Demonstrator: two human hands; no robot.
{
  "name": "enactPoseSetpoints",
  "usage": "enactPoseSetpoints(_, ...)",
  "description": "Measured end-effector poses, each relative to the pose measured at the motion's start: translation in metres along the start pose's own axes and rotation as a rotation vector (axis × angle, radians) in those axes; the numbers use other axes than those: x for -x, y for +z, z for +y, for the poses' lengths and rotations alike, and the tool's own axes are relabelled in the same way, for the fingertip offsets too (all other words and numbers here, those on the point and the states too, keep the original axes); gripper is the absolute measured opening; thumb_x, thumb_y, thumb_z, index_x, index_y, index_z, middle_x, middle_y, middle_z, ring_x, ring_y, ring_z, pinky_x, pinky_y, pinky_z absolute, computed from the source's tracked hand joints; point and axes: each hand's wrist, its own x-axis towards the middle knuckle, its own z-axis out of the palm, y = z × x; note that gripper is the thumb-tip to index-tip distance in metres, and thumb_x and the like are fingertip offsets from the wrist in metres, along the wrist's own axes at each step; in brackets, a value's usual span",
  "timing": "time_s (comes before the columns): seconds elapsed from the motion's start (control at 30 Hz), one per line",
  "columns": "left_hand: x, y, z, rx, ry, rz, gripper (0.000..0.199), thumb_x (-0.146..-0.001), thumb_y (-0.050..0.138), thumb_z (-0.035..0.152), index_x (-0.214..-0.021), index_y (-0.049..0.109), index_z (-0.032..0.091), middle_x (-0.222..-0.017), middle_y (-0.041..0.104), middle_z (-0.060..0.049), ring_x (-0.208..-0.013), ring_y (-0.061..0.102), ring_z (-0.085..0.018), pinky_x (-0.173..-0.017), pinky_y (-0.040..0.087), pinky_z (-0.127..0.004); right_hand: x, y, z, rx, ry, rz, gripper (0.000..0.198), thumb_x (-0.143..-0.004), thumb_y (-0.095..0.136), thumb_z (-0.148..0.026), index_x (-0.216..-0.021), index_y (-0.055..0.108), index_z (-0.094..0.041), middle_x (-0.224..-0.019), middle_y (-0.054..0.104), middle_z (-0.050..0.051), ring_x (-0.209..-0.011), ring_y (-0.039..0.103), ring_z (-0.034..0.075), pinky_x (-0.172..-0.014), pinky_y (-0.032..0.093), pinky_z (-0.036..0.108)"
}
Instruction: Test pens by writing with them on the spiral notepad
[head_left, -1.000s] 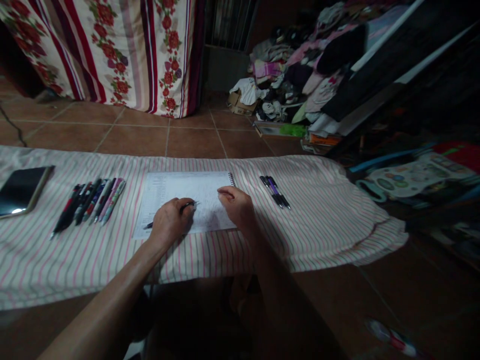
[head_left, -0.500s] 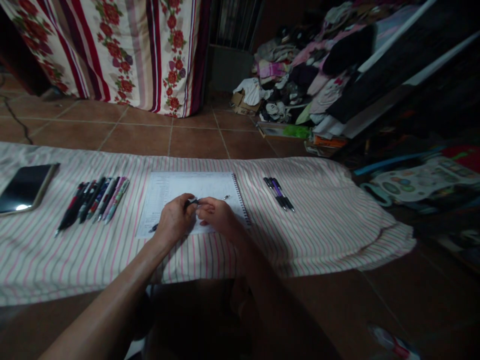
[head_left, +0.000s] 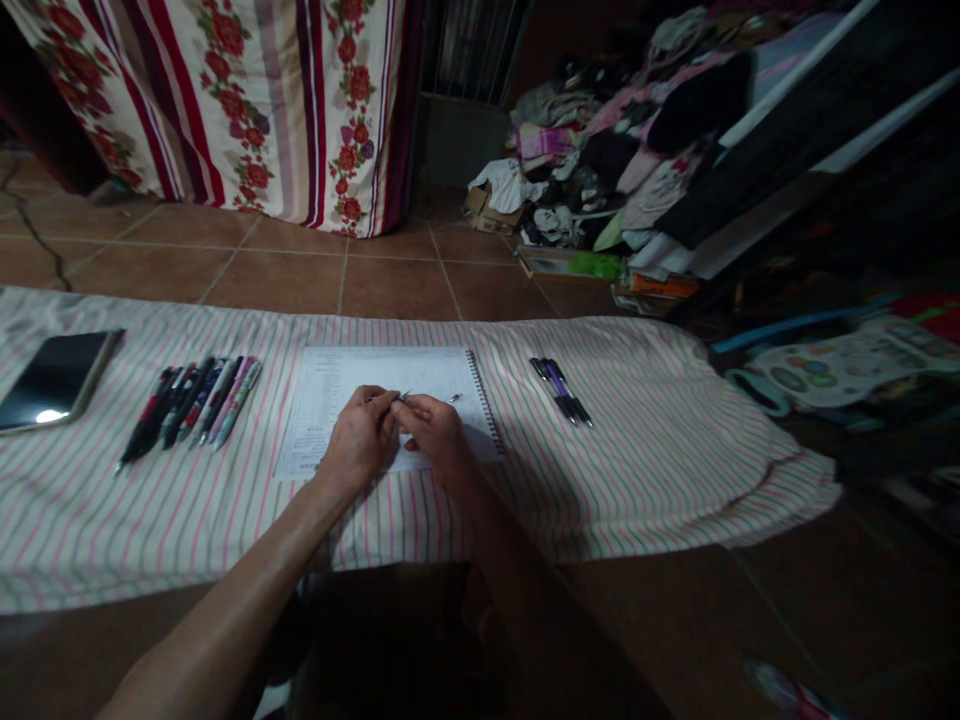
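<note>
Above the open spiral notebook [head_left: 375, 362], my left hand [head_left: 362, 432] and my right hand [head_left: 435, 425] meet fingertip to fingertip. Pinched between them is a small dark pen part [head_left: 403, 396], mostly hidden by the fingers. Both hands are closed on it. On the page just right of my fingers lies a small silvery pen tip [head_left: 454, 398]. Something dark shows slightly beside my left wrist, largely covered by it. Several pens [head_left: 559, 390], dark and purple, lie side by side to the right of the notebook.
A row of several assorted pens [head_left: 195, 400] lies left of the notebook, with a dark-screened tablet [head_left: 56, 375] farther left. Everything rests on a striped cloth [head_left: 660, 430]. Beyond are a floral curtain [head_left: 292, 120], the tiled floor [head_left: 277, 280] and a clothes pile [head_left: 585, 150].
My left fingers have closed in nearer to my right fingertips, so less of the dark pen part shows. The dark piece by my left wrist is now more covered. The view has shifted slightly.
</note>
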Motion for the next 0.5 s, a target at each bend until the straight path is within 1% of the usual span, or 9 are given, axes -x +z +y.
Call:
enactPoseSetpoints(0.1,-0.0001,0.0019,0.0018,0.01,-0.011,0.034,0.031,-0.082,0.047,0.016,-0.108,0.061,0.011,-0.116,0.053,-0.015,-0.097,0.059,-0.02,-0.085,0.048,-0.032,-0.0012,0.0026,-0.0009,-0.035,0.001,-0.001,0.018,-0.068,0.059,-0.032,-0.078,0.063,-0.018,-0.063,0.06,-0.002,-0.058,0.055,0.01,-0.041,0.039,0.016)
enactPoseSetpoints(0.17,-0.0005,0.0022,0.0023,0.015,-0.012,0.031,0.031,-0.082,0.046,0.016,-0.11,0.06,0.011,-0.118,0.052,-0.015,-0.1,0.059,-0.02,-0.088,0.048,-0.034,-0.0018,0.0036,-0.0019,-0.056,-0.001,-0.003,0.018,-0.068,0.059,-0.033,-0.077,0.062,-0.017,-0.062,0.058,-0.002,-0.056,0.055,0.01,-0.041,0.04,0.016)
enactPoseSetpoints(0.3,-0.002,0.0001,0.002,0.038,0.024,0.015,0.031,-0.081,0.047,0.014,-0.109,0.06,0.014,-0.111,0.058,-0.011,-0.1,0.058,-0.019,-0.091,0.046,-0.034,-0.003,0.0044,-0.0027,-0.073,-0.021,0.022,0.016,-0.068,0.058,-0.032,-0.073,0.06,-0.016,-0.056,0.055,-0.003,-0.05,0.051,0.008,-0.041,0.038,0.017)
enactPoseSetpoints(0.5,-0.002,-0.0049,0.0013,-0.012,0.058,-0.034,0.029,-0.083,0.047,0.017,-0.109,0.059,0.014,-0.101,0.064,-0.009,-0.092,0.061,-0.018,-0.083,0.048,-0.03,-0.0041,0.0026,-0.003,-0.057,-0.013,0.03,0.017,-0.072,0.054,-0.032,-0.067,0.058,-0.016,-0.049,0.052,-0.004,-0.045,0.048,0.007,-0.042,0.037,0.017)
